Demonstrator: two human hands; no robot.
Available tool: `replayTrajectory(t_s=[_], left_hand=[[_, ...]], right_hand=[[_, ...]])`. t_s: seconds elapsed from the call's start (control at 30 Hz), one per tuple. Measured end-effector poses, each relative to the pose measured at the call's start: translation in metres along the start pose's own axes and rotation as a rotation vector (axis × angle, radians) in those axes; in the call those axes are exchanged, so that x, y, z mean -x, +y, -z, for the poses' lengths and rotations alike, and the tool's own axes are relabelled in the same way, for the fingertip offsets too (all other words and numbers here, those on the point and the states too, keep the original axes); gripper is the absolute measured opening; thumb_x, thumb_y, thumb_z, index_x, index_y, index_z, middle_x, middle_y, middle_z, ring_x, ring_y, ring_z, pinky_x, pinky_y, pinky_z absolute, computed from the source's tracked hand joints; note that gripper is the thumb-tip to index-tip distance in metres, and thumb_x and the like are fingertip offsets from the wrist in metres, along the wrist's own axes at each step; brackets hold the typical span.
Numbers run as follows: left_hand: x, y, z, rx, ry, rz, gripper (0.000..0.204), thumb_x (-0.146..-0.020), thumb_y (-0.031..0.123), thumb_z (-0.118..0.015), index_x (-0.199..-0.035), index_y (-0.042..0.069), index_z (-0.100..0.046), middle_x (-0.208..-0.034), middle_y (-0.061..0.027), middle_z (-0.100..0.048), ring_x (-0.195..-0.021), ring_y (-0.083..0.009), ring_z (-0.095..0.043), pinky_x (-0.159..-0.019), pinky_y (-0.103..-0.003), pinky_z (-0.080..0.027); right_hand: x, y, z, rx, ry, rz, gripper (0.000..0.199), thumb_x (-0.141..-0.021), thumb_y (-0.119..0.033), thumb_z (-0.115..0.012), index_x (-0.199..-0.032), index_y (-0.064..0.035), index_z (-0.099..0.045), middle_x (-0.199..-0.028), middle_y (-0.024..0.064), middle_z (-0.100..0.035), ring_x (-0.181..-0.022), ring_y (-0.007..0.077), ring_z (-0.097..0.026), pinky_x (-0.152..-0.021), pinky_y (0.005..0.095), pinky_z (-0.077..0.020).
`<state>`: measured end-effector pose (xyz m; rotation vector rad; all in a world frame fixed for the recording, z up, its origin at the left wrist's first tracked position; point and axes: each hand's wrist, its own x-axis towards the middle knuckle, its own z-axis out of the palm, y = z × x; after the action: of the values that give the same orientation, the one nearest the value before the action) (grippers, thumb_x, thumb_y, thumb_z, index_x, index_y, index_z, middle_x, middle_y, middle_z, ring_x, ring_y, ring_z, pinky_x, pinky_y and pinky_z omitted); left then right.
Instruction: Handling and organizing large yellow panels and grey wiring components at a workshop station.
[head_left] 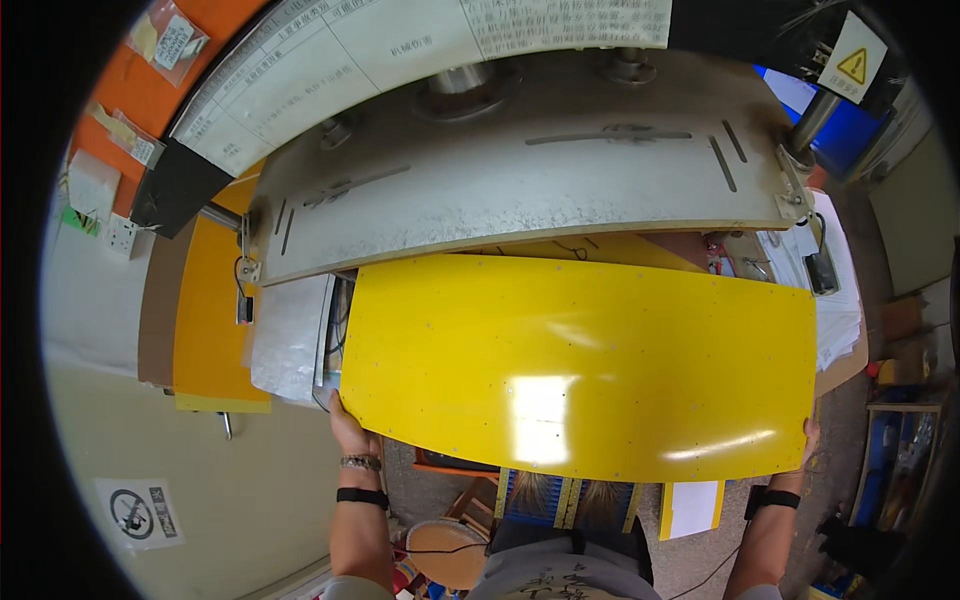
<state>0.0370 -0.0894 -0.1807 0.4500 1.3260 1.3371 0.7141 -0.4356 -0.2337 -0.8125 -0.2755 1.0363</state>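
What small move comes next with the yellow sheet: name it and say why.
Probably ease the yellow sheet forward a little: the left hand and right hand hold its opposite sides, and its far edge faces the gap below the grey metal plate. Clearance under the plate is hard to judge from this view, so going slowly seems wise.

One sheet (pixel 590 350), two hands (pixel 350 425), one plate (pixel 450 190)
The plate has six slots (pixel 608 138): two long, four short. Two rods (pixel 817 122) flank it. On the wrists, two black bands (pixel 362 497) and one bracelet (pixel 360 462). One warning sign (pixel 853 62), one prohibition sign (pixel 132 513), one socket (pixel 122 236), one stool (pixel 447 565); two small bags (pixel 172 42), two fanned bundles (pixel 530 497). The papers (pixel 836 290) at the right overlap too much to count.
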Motion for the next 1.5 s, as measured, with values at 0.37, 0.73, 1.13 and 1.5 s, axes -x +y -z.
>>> replayTrajectory(t_s=[0.37, 0.73, 1.13, 1.5], left_hand=[[-0.039, 0.024, 0.071, -0.615, 0.177, -0.089, 0.056, -0.105, 0.045, -0.052, -0.14, 0.002, -0.056, -0.136, -0.0109, -0.063, -0.12, -0.0223, -0.058, -0.106, -0.035, -0.042], [-0.017, 0.029, -0.063, -1.39, -0.303, -0.869, 0.056, -0.108, 0.023, -0.044, -0.157, 0.0, -0.029, -0.166, -0.0186, -0.025, -0.155, -0.0329, -0.019, -0.125, -0.042, -0.017], [-0.015, 0.015, -0.079, -1.669, -0.298, -0.982, 0.066, -0.104, 0.033, -0.049, -0.154, -0.006, -0.032, -0.161, -0.0271, -0.03, -0.151, -0.0416, -0.025, -0.124, -0.047, -0.018], [-0.002, 0.017, -0.099, -1.715, -0.244, -0.958, 0.075, -0.102, 0.043, -0.048, -0.155, -0.005, -0.029, -0.162, -0.0263, -0.028, -0.153, -0.0384, -0.023, -0.125, -0.047, -0.015]], right_hand=[[-0.001, -0.014, -0.029, 0.329, 0.091, 0.046, 0.072, -0.095, -0.04, -0.065, -0.149, 0.0013, -0.042, -0.145, 0.0128, -0.054, -0.133, 0.0249, -0.052, -0.112, 0.0368, -0.0404], [-0.009, -0.027, -0.175, 1.901, -0.027, 0.251, 0.089, -0.093, -0.038, -0.069, -0.155, 0.008, -0.025, -0.162, 0.0307, -0.026, -0.152, 0.0423, -0.023, -0.124, 0.0479, -0.0204], [-0.017, -0.007, -0.16, 2.161, -0.007, 0.316, 0.095, -0.091, -0.044, -0.067, -0.156, 0.0088, -0.023, -0.163, 0.031, -0.022, -0.154, 0.0436, -0.018, -0.125, 0.05, -0.015], [-0.013, -0.001, -0.181, 2.142, 0.05, 0.233, 0.09, -0.093, -0.041, -0.065, -0.156, 0.0077, -0.023, -0.163, 0.0309, -0.021, -0.154, 0.0433, -0.018, -0.125, 0.0511, -0.0136]])
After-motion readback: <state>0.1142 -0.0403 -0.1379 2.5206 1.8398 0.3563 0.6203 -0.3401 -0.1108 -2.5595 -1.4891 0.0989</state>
